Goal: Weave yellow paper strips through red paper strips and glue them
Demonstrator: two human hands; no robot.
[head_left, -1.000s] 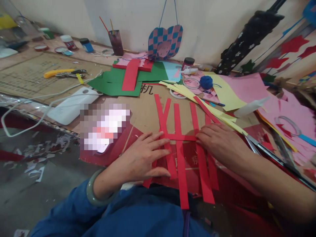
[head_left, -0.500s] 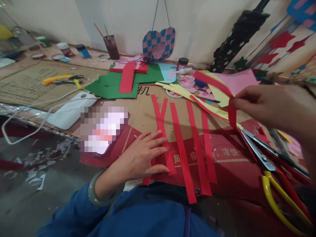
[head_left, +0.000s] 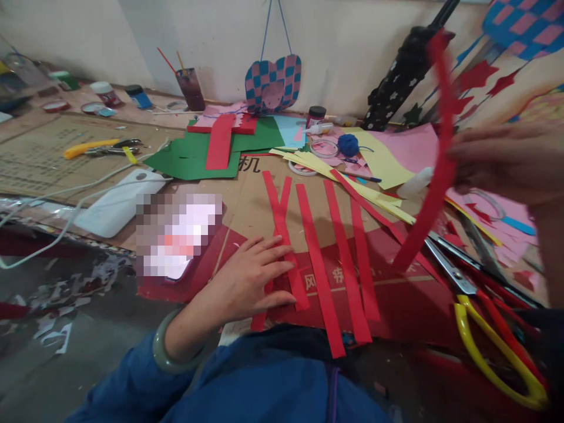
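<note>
My left hand (head_left: 253, 279) lies open, palm down, across the lower ends of two crossing red paper strips (head_left: 282, 226) on the cardboard. Beside it, more red paper strips (head_left: 320, 267) lie lengthwise, some reaching past the near edge. At the right, my right hand (head_left: 489, 161), blurred by motion, pinches a long red paper strip (head_left: 434, 191) near its middle and holds it upright above the cardboard. Below that strip rest scissors (head_left: 473, 294) with yellow and red handles. Yellow paper strips (head_left: 335, 170) and one red strip lie fanned behind.
A lit phone (head_left: 185, 238) and a white power bank (head_left: 121, 200) with a cable lie at left. Yellow-handled pliers (head_left: 103, 148), green paper (head_left: 185, 157), a blue yarn ball (head_left: 348, 144) and paint jars (head_left: 138, 96) sit farther back. A black umbrella (head_left: 403, 73) leans on the wall.
My right hand has moved right with its red strip, which now hangs long and upright instead of curled. My left hand has stayed on the strips. The view has shifted slightly.
</note>
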